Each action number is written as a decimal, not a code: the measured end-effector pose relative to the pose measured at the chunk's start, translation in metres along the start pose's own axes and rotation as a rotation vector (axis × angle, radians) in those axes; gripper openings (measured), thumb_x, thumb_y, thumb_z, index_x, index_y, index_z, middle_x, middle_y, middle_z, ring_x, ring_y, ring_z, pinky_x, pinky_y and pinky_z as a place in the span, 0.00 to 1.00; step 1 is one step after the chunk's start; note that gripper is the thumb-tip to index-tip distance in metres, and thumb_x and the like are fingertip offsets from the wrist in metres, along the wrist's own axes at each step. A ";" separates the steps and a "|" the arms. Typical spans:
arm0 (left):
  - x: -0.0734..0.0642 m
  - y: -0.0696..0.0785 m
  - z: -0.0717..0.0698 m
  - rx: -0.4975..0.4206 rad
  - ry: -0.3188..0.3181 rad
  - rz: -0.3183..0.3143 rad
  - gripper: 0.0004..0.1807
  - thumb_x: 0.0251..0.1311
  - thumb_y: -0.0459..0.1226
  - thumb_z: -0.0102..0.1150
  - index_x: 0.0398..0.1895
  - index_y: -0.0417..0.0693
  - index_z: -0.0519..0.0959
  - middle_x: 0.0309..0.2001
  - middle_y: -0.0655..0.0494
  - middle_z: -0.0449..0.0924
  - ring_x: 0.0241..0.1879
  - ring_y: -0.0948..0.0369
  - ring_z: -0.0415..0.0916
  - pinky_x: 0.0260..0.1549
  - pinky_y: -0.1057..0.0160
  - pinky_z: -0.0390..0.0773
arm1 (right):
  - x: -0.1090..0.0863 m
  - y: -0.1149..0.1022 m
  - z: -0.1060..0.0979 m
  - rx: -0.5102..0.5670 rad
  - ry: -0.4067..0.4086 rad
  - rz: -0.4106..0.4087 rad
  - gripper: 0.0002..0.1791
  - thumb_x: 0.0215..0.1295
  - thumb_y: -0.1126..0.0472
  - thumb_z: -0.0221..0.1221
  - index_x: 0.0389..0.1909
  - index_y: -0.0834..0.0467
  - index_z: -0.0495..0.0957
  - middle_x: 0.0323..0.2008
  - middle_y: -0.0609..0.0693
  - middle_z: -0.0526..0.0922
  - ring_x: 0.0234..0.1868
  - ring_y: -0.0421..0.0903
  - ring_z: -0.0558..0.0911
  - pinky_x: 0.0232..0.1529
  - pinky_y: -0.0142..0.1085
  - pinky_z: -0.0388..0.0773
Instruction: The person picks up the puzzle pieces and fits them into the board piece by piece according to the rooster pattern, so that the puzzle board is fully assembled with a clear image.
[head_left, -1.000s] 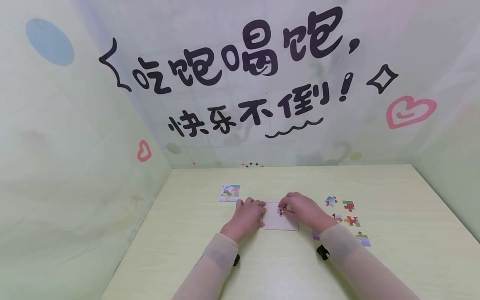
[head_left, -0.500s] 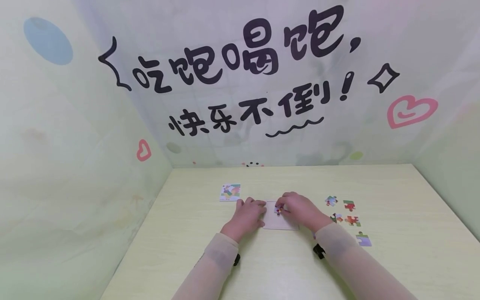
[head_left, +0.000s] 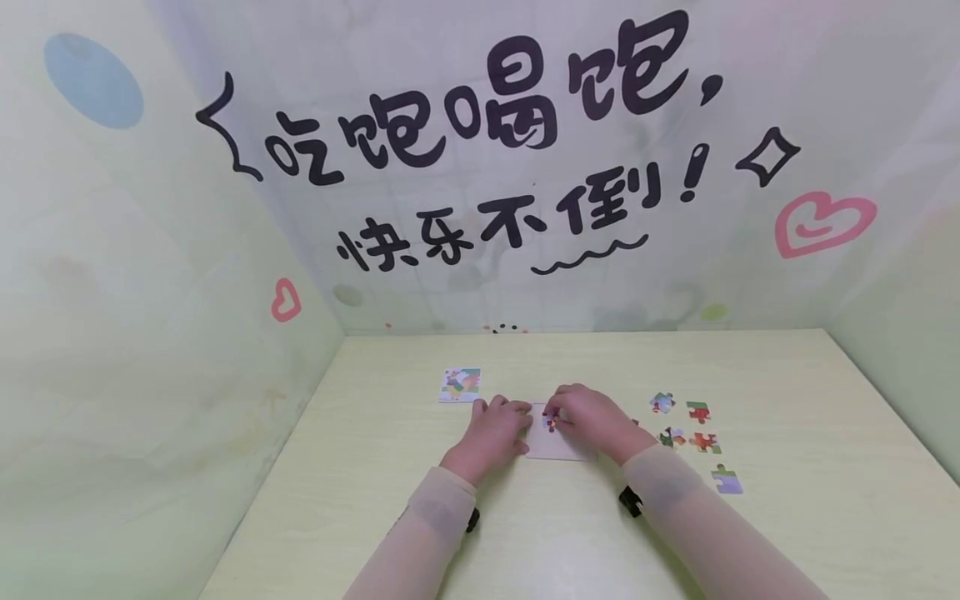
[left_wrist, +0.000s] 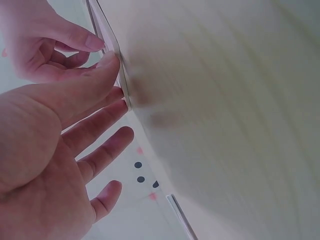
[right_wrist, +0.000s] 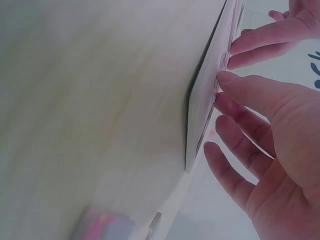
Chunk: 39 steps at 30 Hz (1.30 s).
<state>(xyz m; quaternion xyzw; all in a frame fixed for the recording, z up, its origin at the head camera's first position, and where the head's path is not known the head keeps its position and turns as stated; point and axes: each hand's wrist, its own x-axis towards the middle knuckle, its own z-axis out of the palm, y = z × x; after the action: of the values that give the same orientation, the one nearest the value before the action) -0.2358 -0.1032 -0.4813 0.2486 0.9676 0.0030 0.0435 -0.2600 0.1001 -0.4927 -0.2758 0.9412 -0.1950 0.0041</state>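
Note:
A pale square puzzle board (head_left: 558,449) lies flat on the table in the middle of the head view. My left hand (head_left: 489,439) holds its left side, thumb at the near part and fingertips by the far left corner. Between thumb and fingertips, my right hand (head_left: 597,423) pinches a small multicoloured jigsaw piece (head_left: 551,422) over the left half of the board. The left wrist view has the left thumb (left_wrist: 107,62) on the board's edge. In the right wrist view, the right fingertips meet at the board's surface; the piece is mostly hidden there.
Several loose jigsaw pieces (head_left: 705,442) lie to the right of the board, one partly behind the right wrist. A square picture card (head_left: 460,385) lies at the back left. Printed fabric walls (head_left: 480,292) enclose the table (head_left: 405,358) at the back and sides.
My right hand has slid left with the jigsaw piece, from the board's middle toward its left part. The left hand has stayed in place on the board.

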 end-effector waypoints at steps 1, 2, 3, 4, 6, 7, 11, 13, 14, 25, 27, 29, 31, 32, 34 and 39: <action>0.000 0.000 0.000 0.000 -0.001 0.001 0.25 0.60 0.49 0.71 0.62 0.61 0.83 0.72 0.66 0.73 0.65 0.57 0.70 0.54 0.52 0.65 | 0.000 0.000 0.000 -0.002 0.002 -0.002 0.10 0.63 0.68 0.69 0.45 0.56 0.88 0.42 0.48 0.87 0.48 0.50 0.84 0.55 0.48 0.81; 0.000 0.000 -0.001 0.003 -0.001 0.001 0.25 0.61 0.49 0.71 0.62 0.61 0.83 0.72 0.66 0.73 0.65 0.57 0.70 0.54 0.52 0.65 | 0.001 -0.001 -0.001 -0.002 0.005 -0.003 0.10 0.63 0.68 0.69 0.45 0.56 0.89 0.42 0.48 0.87 0.48 0.49 0.84 0.54 0.48 0.81; 0.000 0.000 -0.001 0.005 -0.001 0.002 0.25 0.61 0.50 0.71 0.62 0.61 0.83 0.72 0.66 0.73 0.65 0.57 0.70 0.54 0.52 0.65 | 0.001 -0.002 -0.001 -0.004 0.008 -0.004 0.10 0.63 0.68 0.69 0.45 0.56 0.89 0.42 0.48 0.87 0.48 0.49 0.84 0.54 0.48 0.81; 0.000 0.000 -0.001 0.003 -0.002 0.004 0.25 0.61 0.50 0.71 0.63 0.61 0.83 0.72 0.65 0.73 0.65 0.57 0.70 0.54 0.52 0.66 | 0.001 -0.002 -0.001 -0.005 0.011 -0.006 0.10 0.63 0.68 0.69 0.44 0.56 0.89 0.42 0.48 0.87 0.47 0.49 0.84 0.54 0.48 0.81; 0.000 0.000 -0.002 0.002 -0.004 0.007 0.25 0.61 0.49 0.71 0.63 0.60 0.83 0.72 0.65 0.73 0.65 0.56 0.70 0.54 0.51 0.66 | 0.002 -0.003 -0.002 -0.001 0.012 -0.005 0.10 0.63 0.68 0.69 0.44 0.56 0.89 0.42 0.48 0.87 0.47 0.49 0.83 0.53 0.47 0.81; 0.000 0.000 -0.002 0.004 -0.006 0.007 0.25 0.61 0.50 0.71 0.63 0.60 0.83 0.73 0.65 0.73 0.65 0.56 0.70 0.54 0.51 0.66 | 0.003 -0.003 -0.002 -0.002 0.014 -0.007 0.10 0.63 0.68 0.69 0.44 0.56 0.89 0.42 0.48 0.87 0.46 0.49 0.83 0.53 0.47 0.81; 0.002 -0.001 -0.002 0.003 -0.016 0.005 0.25 0.62 0.50 0.70 0.63 0.60 0.83 0.72 0.64 0.73 0.65 0.56 0.70 0.54 0.50 0.65 | 0.005 -0.003 0.000 0.012 0.018 -0.007 0.09 0.63 0.68 0.68 0.44 0.56 0.89 0.42 0.47 0.87 0.47 0.49 0.83 0.53 0.47 0.81; 0.003 -0.002 -0.001 0.004 -0.020 0.004 0.26 0.62 0.50 0.70 0.63 0.60 0.83 0.73 0.65 0.73 0.65 0.56 0.70 0.54 0.50 0.65 | 0.007 -0.003 0.001 0.015 0.022 -0.004 0.09 0.64 0.68 0.69 0.44 0.56 0.89 0.42 0.47 0.87 0.48 0.49 0.83 0.54 0.47 0.81; 0.004 -0.003 0.000 0.004 -0.020 0.004 0.26 0.62 0.50 0.70 0.63 0.60 0.83 0.72 0.65 0.73 0.65 0.56 0.70 0.53 0.51 0.65 | 0.007 -0.003 0.001 0.018 0.023 0.006 0.09 0.64 0.67 0.69 0.44 0.56 0.89 0.42 0.47 0.87 0.48 0.49 0.83 0.54 0.47 0.81; 0.007 -0.005 -0.004 -0.033 -0.023 -0.001 0.26 0.62 0.49 0.71 0.64 0.61 0.82 0.72 0.65 0.73 0.65 0.56 0.70 0.55 0.51 0.65 | 0.014 -0.002 0.000 -0.001 0.035 0.046 0.10 0.64 0.64 0.70 0.46 0.54 0.89 0.43 0.47 0.86 0.47 0.47 0.84 0.54 0.46 0.82; 0.007 -0.004 -0.005 -0.050 -0.023 -0.007 0.27 0.61 0.49 0.71 0.65 0.60 0.82 0.72 0.65 0.73 0.64 0.56 0.70 0.54 0.51 0.65 | 0.014 -0.002 0.000 -0.009 0.037 0.045 0.10 0.64 0.64 0.70 0.46 0.54 0.89 0.43 0.47 0.87 0.47 0.48 0.84 0.54 0.47 0.82; 0.007 -0.004 -0.006 -0.060 -0.024 -0.017 0.28 0.61 0.48 0.71 0.65 0.60 0.81 0.72 0.65 0.73 0.64 0.56 0.70 0.54 0.52 0.65 | 0.015 -0.001 0.000 -0.009 0.039 0.048 0.10 0.64 0.64 0.70 0.46 0.55 0.88 0.43 0.47 0.87 0.48 0.49 0.85 0.54 0.47 0.82; 0.007 -0.003 -0.006 -0.071 -0.027 -0.026 0.28 0.61 0.48 0.71 0.66 0.60 0.81 0.72 0.65 0.73 0.63 0.57 0.70 0.53 0.52 0.65 | 0.015 -0.001 0.001 -0.005 0.042 0.046 0.10 0.63 0.64 0.70 0.46 0.55 0.88 0.43 0.47 0.87 0.48 0.49 0.85 0.54 0.48 0.82; 0.007 -0.003 -0.006 -0.070 -0.028 -0.030 0.28 0.61 0.48 0.71 0.66 0.60 0.80 0.72 0.66 0.73 0.63 0.57 0.70 0.53 0.53 0.65 | 0.016 -0.001 0.002 -0.005 0.045 0.044 0.10 0.63 0.64 0.70 0.46 0.55 0.88 0.43 0.48 0.87 0.48 0.49 0.85 0.54 0.48 0.82; 0.007 -0.003 -0.005 -0.066 -0.029 -0.034 0.28 0.61 0.48 0.71 0.66 0.60 0.80 0.72 0.66 0.73 0.63 0.57 0.70 0.53 0.53 0.66 | 0.016 -0.001 0.003 0.000 0.048 0.050 0.11 0.63 0.64 0.70 0.46 0.55 0.88 0.43 0.47 0.87 0.48 0.49 0.85 0.54 0.48 0.82; 0.007 -0.002 -0.004 -0.066 -0.018 -0.027 0.29 0.60 0.48 0.72 0.66 0.58 0.81 0.72 0.64 0.74 0.63 0.56 0.71 0.53 0.52 0.68 | 0.018 -0.001 0.005 -0.002 0.056 0.060 0.11 0.63 0.64 0.70 0.46 0.54 0.88 0.43 0.47 0.86 0.48 0.49 0.85 0.53 0.48 0.82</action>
<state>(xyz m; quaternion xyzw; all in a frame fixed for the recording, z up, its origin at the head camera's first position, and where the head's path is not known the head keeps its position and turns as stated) -0.2429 -0.1015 -0.4778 0.2342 0.9698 0.0320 0.0604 -0.2745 0.0883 -0.4953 -0.2419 0.9490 -0.2014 -0.0167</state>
